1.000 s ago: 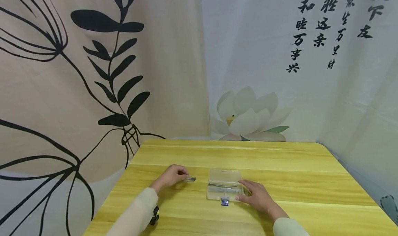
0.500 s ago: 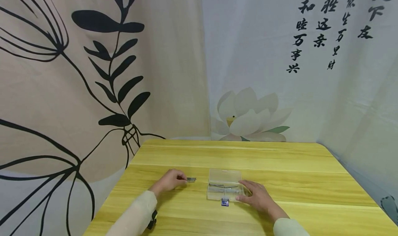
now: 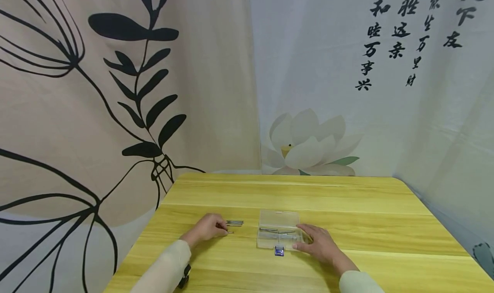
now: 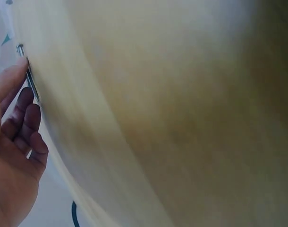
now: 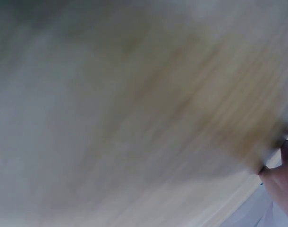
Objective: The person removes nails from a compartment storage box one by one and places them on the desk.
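Note:
My left hand (image 3: 206, 230) pinches a thin metal nail (image 4: 30, 78) between thumb and fingers; in the left wrist view its head points up and away from the palm. In the head view only the tip of that nail shows past the fingertips. Just behind it, several nails (image 3: 235, 223) lie side by side on the table. My right hand (image 3: 319, 243) grips the right end of a clear plastic box (image 3: 265, 243), thumb at the front and fingers at the back. The box's lid (image 3: 278, 218) is raised, and a few more nails (image 3: 275, 231) lie inside.
The box's blue-marked latch (image 3: 279, 251) hangs toward me at its front. Everything stands on a yellow wood-grain table (image 3: 347, 207). Behind the table hangs a printed cloth (image 3: 216, 91). Most of the right wrist view is blurred tabletop.
My left hand has moved from over the row of nails slightly toward me and left, drawing one nail apart from the others. The right hand and the box have stayed put.

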Motion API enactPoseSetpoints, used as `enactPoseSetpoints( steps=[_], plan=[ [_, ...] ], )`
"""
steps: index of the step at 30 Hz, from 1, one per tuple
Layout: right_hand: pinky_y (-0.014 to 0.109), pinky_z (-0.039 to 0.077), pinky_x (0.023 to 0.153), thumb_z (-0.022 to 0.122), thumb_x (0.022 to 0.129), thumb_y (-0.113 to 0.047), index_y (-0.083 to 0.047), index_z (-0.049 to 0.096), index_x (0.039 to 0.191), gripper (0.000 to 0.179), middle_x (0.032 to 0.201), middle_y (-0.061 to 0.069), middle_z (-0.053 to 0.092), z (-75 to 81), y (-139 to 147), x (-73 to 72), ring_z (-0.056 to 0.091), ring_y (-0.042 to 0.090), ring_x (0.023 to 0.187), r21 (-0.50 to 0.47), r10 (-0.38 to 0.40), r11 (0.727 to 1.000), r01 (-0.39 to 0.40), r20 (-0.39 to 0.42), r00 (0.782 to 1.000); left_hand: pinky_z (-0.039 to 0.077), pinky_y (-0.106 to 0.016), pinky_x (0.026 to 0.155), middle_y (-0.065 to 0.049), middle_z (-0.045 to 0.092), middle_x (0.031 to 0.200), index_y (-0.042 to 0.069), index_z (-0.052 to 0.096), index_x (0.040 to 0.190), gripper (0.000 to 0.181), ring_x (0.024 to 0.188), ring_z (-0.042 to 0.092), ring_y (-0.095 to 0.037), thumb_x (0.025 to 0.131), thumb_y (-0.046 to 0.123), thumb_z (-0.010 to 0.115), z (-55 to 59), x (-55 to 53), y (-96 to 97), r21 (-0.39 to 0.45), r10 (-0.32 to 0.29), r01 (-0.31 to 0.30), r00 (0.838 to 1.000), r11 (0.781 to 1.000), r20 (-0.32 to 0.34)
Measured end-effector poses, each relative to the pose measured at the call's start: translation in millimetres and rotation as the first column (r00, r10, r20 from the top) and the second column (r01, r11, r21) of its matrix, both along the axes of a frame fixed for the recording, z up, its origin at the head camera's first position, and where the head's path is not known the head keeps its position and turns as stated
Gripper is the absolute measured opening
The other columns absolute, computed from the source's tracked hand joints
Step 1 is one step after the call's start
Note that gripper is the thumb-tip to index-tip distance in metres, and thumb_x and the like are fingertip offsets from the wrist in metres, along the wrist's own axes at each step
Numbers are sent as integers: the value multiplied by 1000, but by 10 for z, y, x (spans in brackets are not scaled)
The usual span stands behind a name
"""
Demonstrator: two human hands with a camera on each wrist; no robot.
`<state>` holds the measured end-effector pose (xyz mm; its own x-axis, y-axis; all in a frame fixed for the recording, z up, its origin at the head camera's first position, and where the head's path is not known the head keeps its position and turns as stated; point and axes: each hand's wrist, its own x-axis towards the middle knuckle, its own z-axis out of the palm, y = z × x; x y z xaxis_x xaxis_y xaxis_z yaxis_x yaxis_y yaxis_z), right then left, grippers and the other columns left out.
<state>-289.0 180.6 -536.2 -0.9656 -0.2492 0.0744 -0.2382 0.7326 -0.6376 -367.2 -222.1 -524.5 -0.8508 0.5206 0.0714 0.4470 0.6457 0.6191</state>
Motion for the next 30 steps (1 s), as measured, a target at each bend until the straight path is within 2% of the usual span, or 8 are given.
enactPoseSetpoints(
  steps=[3, 8, 11, 16, 22, 30],
  plan=[
    [68, 12, 110, 74, 86, -49, -12, 52, 145, 72, 146, 18, 48, 1, -1, -4, 35, 49, 135, -4, 3, 1000, -3, 2, 1000, 49, -28, 67, 7, 61, 85, 10, 76, 86, 4, 77, 56, -10, 88, 14, 77, 7, 5, -74, -20, 11, -12, 999, 1000, -34],
    [67, 10, 111, 73, 86, -49, -12, 51, 145, 73, 146, 19, 48, 3, -3, -16, 35, 49, 135, -7, 3, 1000, -3, 2, 1000, 48, -29, 65, 5, 60, 83, 13, 76, 83, 5, 75, 54, -11, 88, 11, 76, 42, -1, -121, -46, 26, -27, 999, 999, -36],
    [67, 12, 111, 73, 86, -49, -12, 52, 145, 73, 146, 18, 48, 4, -4, -19, 36, 48, 135, -9, 2, 1000, -2, -2, 1000, 47, -28, 65, 6, 59, 83, 13, 76, 84, 6, 74, 53, -11, 89, 11, 75, 61, -13, -93, -54, 23, -25, 999, 998, -33],
    [67, 14, 110, 74, 86, -49, -11, 52, 144, 72, 145, 20, 48, -3, -5, -7, 36, 49, 135, -9, -1, 1000, 1, -2, 1000, 46, -29, 67, 7, 60, 83, 12, 74, 83, 6, 74, 51, -10, 89, 12, 75, 87, -41, 0, -83, 1, -6, 998, 997, -63],
    [68, 12, 110, 74, 86, -48, -12, 52, 144, 72, 146, 20, 47, -14, -4, 6, 35, 49, 135, -15, -6, 1000, 6, 1, 1000, 48, -31, 69, 5, 63, 87, 10, 74, 88, 5, 78, 56, -10, 90, 14, 74, 96, -52, 84, -91, 21, -27, 998, 996, -61],
    [68, 11, 110, 74, 86, -48, -11, 52, 144, 72, 146, 20, 47, 9, -6, 14, 35, 50, 135, -16, -3, 1000, 3, -1, 1000, 48, -29, 63, 4, 64, 84, 11, 73, 86, 4, 73, 55, -10, 89, 11, 75, 77, -100, 110, -65, 33, -39, 996, 997, -79]
  ],
)
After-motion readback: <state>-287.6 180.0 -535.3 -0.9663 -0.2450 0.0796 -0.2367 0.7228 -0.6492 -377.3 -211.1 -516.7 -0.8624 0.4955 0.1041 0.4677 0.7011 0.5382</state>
